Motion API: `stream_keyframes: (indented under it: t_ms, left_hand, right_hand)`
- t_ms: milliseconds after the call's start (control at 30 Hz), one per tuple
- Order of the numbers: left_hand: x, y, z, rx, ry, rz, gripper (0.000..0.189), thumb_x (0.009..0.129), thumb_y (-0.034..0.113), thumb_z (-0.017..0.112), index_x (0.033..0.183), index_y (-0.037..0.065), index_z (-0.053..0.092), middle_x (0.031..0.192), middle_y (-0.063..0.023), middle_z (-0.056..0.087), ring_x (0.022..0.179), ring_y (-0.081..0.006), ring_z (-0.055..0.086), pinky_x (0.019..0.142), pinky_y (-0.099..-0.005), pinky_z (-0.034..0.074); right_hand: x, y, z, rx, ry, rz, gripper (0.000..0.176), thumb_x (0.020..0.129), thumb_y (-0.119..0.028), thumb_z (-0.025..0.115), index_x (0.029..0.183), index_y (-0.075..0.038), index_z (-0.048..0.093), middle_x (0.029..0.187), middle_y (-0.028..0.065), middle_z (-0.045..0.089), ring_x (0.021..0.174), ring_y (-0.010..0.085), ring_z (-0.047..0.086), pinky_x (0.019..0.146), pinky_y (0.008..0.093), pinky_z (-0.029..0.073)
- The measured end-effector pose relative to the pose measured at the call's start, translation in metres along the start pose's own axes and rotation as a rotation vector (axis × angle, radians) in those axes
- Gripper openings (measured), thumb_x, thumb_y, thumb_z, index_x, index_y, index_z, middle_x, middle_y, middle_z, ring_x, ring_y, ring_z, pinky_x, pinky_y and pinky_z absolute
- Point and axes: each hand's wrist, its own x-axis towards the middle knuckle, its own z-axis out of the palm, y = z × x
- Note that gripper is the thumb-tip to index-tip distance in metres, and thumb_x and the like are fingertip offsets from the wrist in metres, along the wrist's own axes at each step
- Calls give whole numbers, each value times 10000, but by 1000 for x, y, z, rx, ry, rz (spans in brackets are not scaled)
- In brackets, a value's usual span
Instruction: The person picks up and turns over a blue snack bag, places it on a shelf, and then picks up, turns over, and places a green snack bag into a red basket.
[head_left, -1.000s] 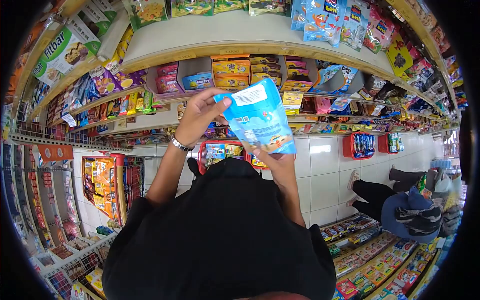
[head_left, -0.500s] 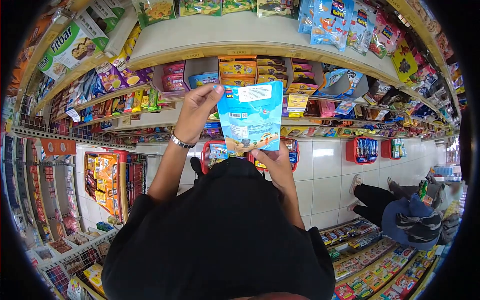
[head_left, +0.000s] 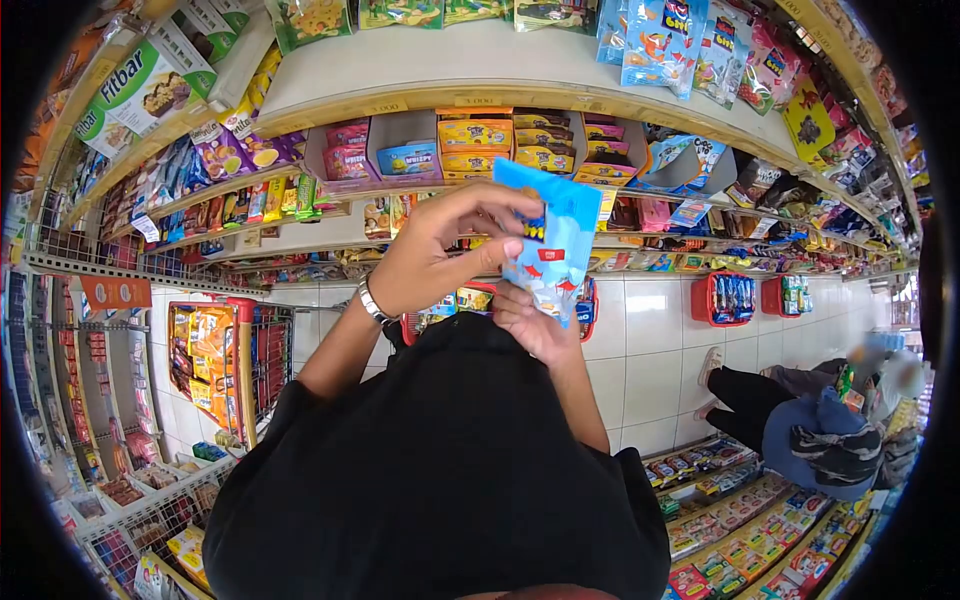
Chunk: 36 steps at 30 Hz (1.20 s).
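A light blue snack pouch (head_left: pixel 575 215) is upright in front of me, its printed front with a dark logo facing me. My right hand (head_left: pixel 540 325) grips its lower edge, fingers curled and partly hidden by the pouch. My left hand (head_left: pixel 440 250), with a silver bracelet at the wrist, is at the pouch's upper left. Its fingers and thumb are apart and overlap the front near the logo, without closing round it. Similar blue pouches (head_left: pixel 660 45) stand on the upper shelf at the right.
Boxed snacks (head_left: pixel 475 135) fill the shelf behind the pouch. Red baskets (head_left: pixel 723 300) stand on the tiled floor, one partly hidden below my hands. A loaded cart (head_left: pixel 245 370) is at the left. Another person (head_left: pixel 815 440) is low at the right, near lower shelves.
The pouch has turned from its labelled back to its printed front and shifted right. My left hand has moved right, away from the top corner; my right hand still holds the bottom.
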Motion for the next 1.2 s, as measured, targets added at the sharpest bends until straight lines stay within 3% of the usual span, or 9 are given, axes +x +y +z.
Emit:
stream_keyframes:
  t_ms: [100,133,267,367,533,633,800,1067,1200]
  left_hand:
    - [7,7,-3,460,113,147,447,827,153,732,1216,11,564,1360,-142,476,1186,-202,503,957,-363,444]
    - [7,1,-5,575,151,176,623,796,241,770,1311,32,489,1347,-148,463,1246,-240,464,995,-400,431]
    - [6,-10,1,114,197,69,857,786,106,773,1451,57,236,1298,-173,495,1199,-211,502,980,-378,427]
    - [2,5,3,-193,188,-146,786,801,77,761,1426,45,286,1186,-135,566,1094,-184,571,934,-345,463]
    - [1,0,-8,-4,321,-49,602,796,75,772,1291,22,434,1122,-106,569,1032,-154,597,848,-305,523]
    - [0,-4,-10,108,350,-22,606,793,76,774,1289,20,430,1125,-109,568,1047,-153,590,853,-305,525]
    - [1,-9,7,21,305,-66,612,789,81,778,1285,14,426,1146,-125,579,1058,-174,595,868,-326,532]
    - [8,-34,37,-105,54,-220,425,830,92,745,1184,-16,536,1091,-90,641,968,-133,625,812,-299,536]
    - [29,-14,41,202,-91,-264,431,829,76,739,1191,-20,528,1147,-107,624,1052,-160,600,889,-332,522]
  right_hand:
    - [0,7,3,37,-65,118,476,940,-386,499,1232,-12,462,763,7,398,665,98,374,659,259,346]
    - [-1,7,7,-2,-45,150,501,938,-406,508,1253,-21,457,758,2,399,644,89,366,649,252,341]
    - [-4,7,1,9,-89,246,504,944,-460,494,1207,-30,483,730,-10,397,626,87,355,627,239,329]
    - [-5,8,0,-157,-151,243,445,956,-442,487,1137,-36,512,704,-18,380,622,85,345,619,242,320]
    - [-7,8,3,-726,84,30,278,932,-231,596,1097,-20,518,839,52,540,771,145,510,723,302,420]
    - [-8,8,14,-998,-16,-50,283,887,-136,657,1106,-4,536,898,74,573,859,150,547,812,314,448]
    - [-19,13,0,-1016,354,-208,291,920,-211,650,1112,6,622,965,85,683,893,162,644,838,316,501]
    - [-33,-15,7,-1020,406,-448,302,909,-134,654,1180,-22,583,1037,76,665,939,162,644,852,312,514]
    - [-38,-23,9,-988,358,-562,308,912,-111,642,1191,-15,553,1062,80,658,951,166,644,861,313,515]
